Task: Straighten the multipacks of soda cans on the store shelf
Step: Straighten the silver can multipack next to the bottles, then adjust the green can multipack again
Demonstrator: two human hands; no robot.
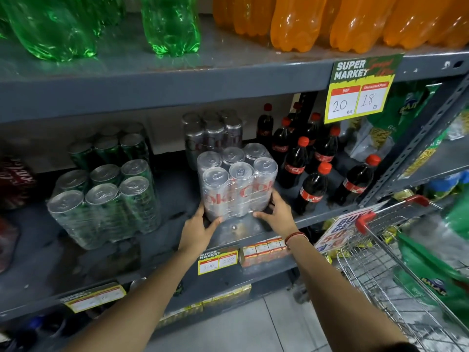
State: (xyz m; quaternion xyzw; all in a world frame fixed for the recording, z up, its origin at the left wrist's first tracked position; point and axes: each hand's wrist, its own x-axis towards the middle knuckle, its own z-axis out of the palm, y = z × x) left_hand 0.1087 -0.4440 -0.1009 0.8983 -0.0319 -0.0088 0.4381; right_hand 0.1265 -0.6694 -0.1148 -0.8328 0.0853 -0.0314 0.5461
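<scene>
Shelf [317, 217]: carries the packs, set back from its front edge.
Silver pack [236, 181]: near that edge, angled, so needing squaring.
Left hand [196, 231], right hand [278, 215]: fingers grasping its lower corners, placed to turn it.

Shelf tag [360, 90]: "SUPER MARKET", 20 & 18; cola bottles [294, 168]: "Coca-Cola"; lower tag [217, 260]: "SUPER MARKET".
</scene>
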